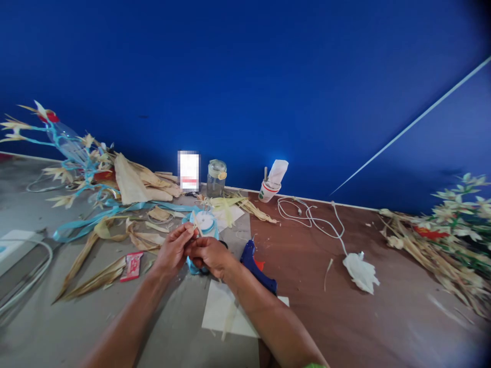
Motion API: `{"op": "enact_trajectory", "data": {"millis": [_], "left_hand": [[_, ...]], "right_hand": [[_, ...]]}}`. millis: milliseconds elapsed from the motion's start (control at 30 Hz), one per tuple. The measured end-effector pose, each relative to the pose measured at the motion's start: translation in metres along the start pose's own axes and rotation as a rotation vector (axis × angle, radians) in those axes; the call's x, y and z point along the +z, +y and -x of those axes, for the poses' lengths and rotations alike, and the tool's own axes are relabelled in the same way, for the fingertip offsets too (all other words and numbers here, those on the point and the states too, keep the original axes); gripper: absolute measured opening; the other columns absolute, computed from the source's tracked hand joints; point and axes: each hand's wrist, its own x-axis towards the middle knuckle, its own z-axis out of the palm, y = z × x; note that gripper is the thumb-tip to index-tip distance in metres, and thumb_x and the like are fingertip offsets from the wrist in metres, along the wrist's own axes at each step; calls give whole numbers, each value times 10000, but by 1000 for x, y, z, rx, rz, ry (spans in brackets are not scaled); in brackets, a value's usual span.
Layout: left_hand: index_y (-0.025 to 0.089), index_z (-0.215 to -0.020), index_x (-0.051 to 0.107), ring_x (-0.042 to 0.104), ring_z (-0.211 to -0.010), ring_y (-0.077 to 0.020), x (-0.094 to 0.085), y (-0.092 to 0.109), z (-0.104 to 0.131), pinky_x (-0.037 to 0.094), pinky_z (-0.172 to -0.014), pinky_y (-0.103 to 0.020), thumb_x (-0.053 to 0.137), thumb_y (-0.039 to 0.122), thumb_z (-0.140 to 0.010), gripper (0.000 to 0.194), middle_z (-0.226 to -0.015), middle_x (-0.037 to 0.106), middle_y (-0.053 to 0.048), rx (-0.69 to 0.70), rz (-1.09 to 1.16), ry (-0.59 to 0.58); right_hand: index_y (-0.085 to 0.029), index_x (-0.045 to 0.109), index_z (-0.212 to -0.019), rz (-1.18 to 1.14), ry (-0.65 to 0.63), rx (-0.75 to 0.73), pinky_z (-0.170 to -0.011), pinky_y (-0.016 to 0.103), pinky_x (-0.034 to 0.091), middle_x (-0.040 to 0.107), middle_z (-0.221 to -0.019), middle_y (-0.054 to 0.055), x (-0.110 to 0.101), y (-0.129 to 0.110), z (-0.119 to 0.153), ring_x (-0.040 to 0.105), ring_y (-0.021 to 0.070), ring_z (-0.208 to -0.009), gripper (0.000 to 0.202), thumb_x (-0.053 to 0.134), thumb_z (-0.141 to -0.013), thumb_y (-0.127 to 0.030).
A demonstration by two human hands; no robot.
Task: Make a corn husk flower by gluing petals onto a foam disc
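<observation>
My left hand point(175, 248) pinches a thin pale strip point(197, 224) that sticks up above the fingertips. Close against it, my right hand point(210, 255) has its fingers closed at the lower part of the same strip. Just behind both hands stands a spool of light blue ribbon point(206, 221), partly hidden by them. A blue glue gun point(258, 268) with a red-orange trigger lies to the right of my right forearm. Under that forearm is a white sheet point(226, 313) with a pale strip on it.
Dried husks point(132, 181), a pink-red packet point(132, 266) and blue-wrapped branches point(79, 163) are on the left. Along the wall stand a glass jar point(217, 180) and a paper cup point(269, 190). White cable point(320, 221), crumpled tissue point(361, 272) and artificial flowers point(466, 214) lie to the right.
</observation>
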Motion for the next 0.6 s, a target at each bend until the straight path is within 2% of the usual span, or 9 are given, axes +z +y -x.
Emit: {"op": "enact_trajectory", "data": {"millis": [133,300,500,600], "left_hand": [[144,-653,615,516,-484,-60,0,0,-1,391,-427,-155,798,313,-562,265,-631,602,26,7,50,56],[139,-713,682,596,-596,-104,-4,-1,-4,460,-524,-184,820,263,-543,252,-694,678,-22,-13,87,68],[121,-747,713,628,-674,-149,-5,-4,-8,491,-604,-229,801,310,-570,273,-732,700,-65,12,88,87],[128,-759,712,605,-618,-138,-6,-4,-7,476,-562,-230,771,287,-617,222,-689,677,-47,9,48,26]], "right_hand": [[-150,521,-529,-8,-17,-10,-382,209,189,438,-389,-85,1,-1,2,331,34,-330,288,771,-560,-288],[-149,536,-561,-14,-31,-15,-379,205,182,439,-400,-85,0,-3,3,311,29,-328,275,764,-581,-302],[-146,536,-580,-10,-9,-63,-376,198,186,421,-391,-91,-5,-8,3,318,31,-334,277,753,-597,-318],[-145,530,-586,1,-8,-60,-376,191,183,423,-401,-92,-7,-9,3,314,26,-337,283,753,-592,-320]]}}
